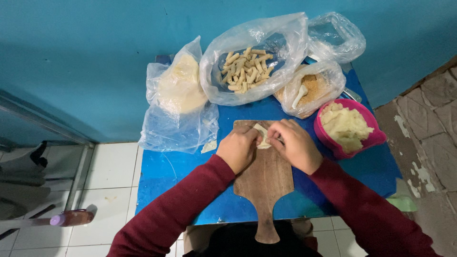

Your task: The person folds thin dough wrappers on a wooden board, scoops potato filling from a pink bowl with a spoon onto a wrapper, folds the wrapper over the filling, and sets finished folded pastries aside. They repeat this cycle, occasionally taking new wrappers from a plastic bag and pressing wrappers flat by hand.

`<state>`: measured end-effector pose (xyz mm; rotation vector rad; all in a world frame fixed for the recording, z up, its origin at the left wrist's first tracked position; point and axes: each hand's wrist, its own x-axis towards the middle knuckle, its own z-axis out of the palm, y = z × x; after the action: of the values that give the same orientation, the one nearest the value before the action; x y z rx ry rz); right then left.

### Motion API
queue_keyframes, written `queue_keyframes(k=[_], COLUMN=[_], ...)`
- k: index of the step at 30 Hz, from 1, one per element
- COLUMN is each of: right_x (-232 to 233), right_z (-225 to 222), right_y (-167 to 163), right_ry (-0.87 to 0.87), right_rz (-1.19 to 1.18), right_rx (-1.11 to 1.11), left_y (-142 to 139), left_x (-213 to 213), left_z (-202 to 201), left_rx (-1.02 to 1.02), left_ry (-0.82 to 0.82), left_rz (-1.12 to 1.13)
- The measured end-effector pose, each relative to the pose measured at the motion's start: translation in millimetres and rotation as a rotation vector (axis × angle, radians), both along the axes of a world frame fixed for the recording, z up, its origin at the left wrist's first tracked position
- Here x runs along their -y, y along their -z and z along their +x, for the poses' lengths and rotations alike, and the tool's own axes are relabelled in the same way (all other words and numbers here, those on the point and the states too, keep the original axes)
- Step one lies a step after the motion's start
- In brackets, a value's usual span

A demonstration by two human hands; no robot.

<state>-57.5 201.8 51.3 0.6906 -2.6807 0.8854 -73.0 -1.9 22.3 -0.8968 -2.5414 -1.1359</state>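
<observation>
On the brown wooden paddle-shaped cutting board (264, 176), both hands pinch a small pale, thin sheet of dough (262, 135). It looks soft and creamy white, folded over on itself, its upper corner poking out towards the wall. The left hand (238, 147) curls closed on its left edge; the right hand (294, 145) grips the right edge with bent fingers. A pink plastic bowl of pale mash (346, 127) sits just beside the right hand.
</observation>
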Motion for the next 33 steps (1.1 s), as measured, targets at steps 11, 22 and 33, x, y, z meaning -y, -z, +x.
queue_keyframes(k=[11, 22, 33], right_x=[1.3, 1.3, 0.3], right_z=[1.6, 0.2, -4.6], right_y=[-2.6, -3.8, 2.0], right_ry=[-0.098, -0.1, -0.046], right_rz=[0.088, 0.079, 0.054], right_rx=[-0.105, -0.118, -0.021], left_y=[5.5, 7.7, 5.6], left_x=[6.2, -3.5, -3.4], left_z=[-10.8, -3.0, -1.1], left_rx=[0.122, 0.019, 0.023], left_ry=[0.105, -0.023, -0.032], left_rz=[-0.004, 0.011, -0.023])
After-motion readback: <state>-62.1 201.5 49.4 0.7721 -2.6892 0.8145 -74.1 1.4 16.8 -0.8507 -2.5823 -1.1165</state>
